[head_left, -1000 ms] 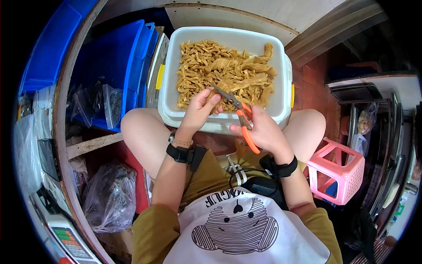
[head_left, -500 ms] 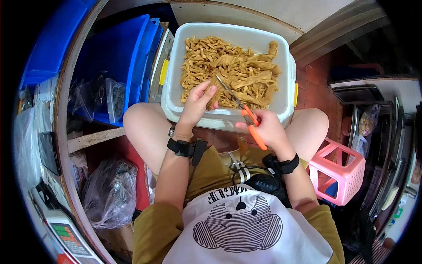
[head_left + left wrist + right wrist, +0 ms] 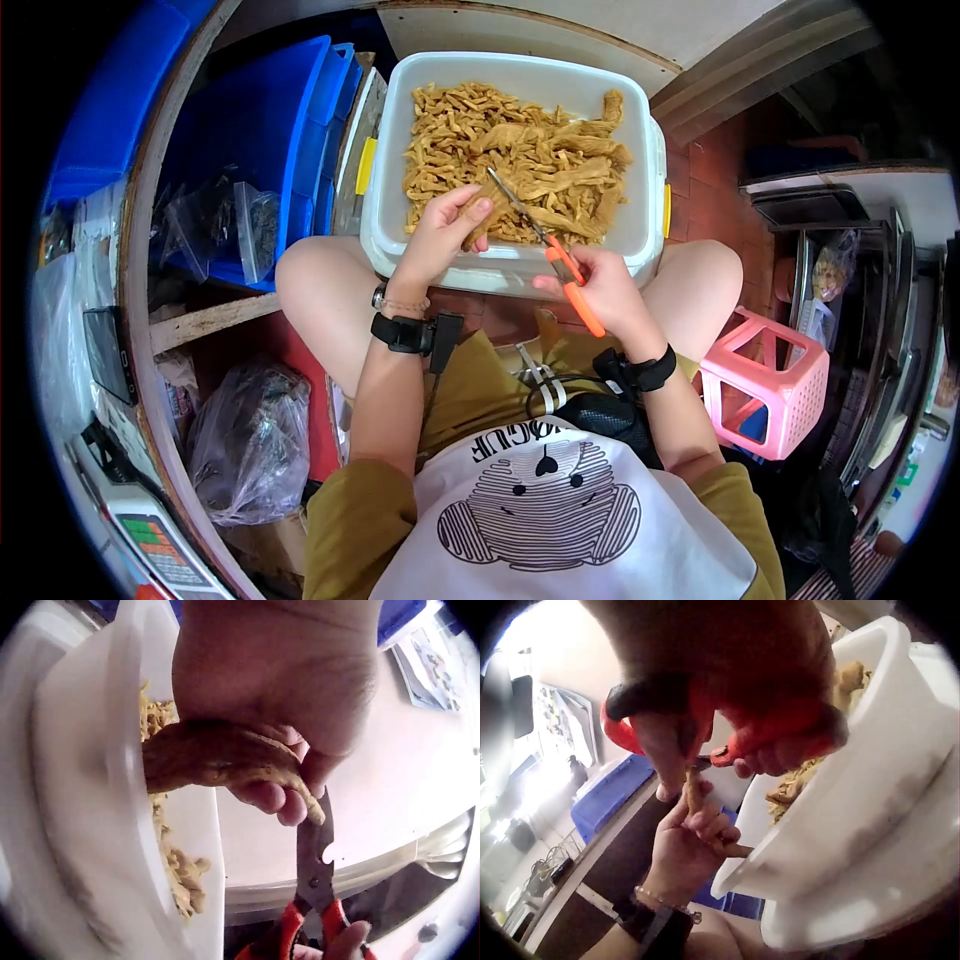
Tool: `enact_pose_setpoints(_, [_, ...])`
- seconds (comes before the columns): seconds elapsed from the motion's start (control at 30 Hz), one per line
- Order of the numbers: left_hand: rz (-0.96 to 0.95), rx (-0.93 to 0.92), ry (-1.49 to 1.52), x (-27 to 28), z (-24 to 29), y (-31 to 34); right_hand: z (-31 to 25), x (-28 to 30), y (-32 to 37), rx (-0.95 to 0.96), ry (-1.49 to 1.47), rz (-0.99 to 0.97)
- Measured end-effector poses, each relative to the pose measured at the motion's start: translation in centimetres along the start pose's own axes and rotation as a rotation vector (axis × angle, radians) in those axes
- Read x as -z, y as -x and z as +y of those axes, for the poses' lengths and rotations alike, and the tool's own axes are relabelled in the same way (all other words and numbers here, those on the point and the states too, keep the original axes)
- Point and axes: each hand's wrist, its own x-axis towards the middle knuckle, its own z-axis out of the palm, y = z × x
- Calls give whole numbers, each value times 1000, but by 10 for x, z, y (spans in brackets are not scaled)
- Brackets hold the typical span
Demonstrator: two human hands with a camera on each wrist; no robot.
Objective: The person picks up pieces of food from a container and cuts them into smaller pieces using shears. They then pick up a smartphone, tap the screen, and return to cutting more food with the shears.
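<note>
A wrinkled brown soft strip (image 3: 214,759) was pinched by the fingers (image 3: 268,797) of the left hand (image 3: 437,232) near the rim of the white plastic tub (image 3: 642,205), its tip apparently exposed for the orange-handled metal scissors (image 3: 313,870), gripped by the right hand (image 3: 607,288).

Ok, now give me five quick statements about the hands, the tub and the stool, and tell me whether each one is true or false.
1. The right hand holds orange-handled scissors. True.
2. The left hand is empty. False: it grips a tan strip.
3. Cut-looking tan pieces lie in the white tub. True.
4. The pink stool is at the left side of the head view. False: the stool is at the right side.
5. The scissors lie down in the tub, untouched. False: the right hand has them.
</note>
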Motion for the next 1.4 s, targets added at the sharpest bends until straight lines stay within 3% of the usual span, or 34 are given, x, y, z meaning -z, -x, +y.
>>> enact_pose_setpoints(0.07, [41,-15,23,1,0,1,-7,3,1,92,153,94])
enact_pose_setpoints(0.17, [91,-63,60,0,-4,1,-18,8,4,75,186,131])
enact_pose_setpoints(0.4, [112,-94,195,7,-5,-1,-16,9,5,31,152,101])
enact_pose_setpoints(0.57, [187,-134,187,-4,-14,-5,-5,4,4,190,344,66])
enact_pose_setpoints(0.63, [188,-147,166,-11,-17,-6,-5,1,2,170,329,62])
enact_pose_setpoints(0.8, [126,-130,40,-15,-20,-8,-6,-2,2,131,328,59])
enact_pose_setpoints(0.97, [58,-92,-60,-23,-7,-2,-9,-12,4,137,72,37])
enact_pose_setpoints(1.17, [21,-91,-65,-13,-5,-2,-10,-6,0,18,150,5])
enact_pose_setpoints(1.27, [65,-48,-36,-4,5,1,-20,-3,5,114,247,82])
enact_pose_setpoints(1.4, [-25,-77,-1,4,8,4,-19,-5,5,95,196,80])
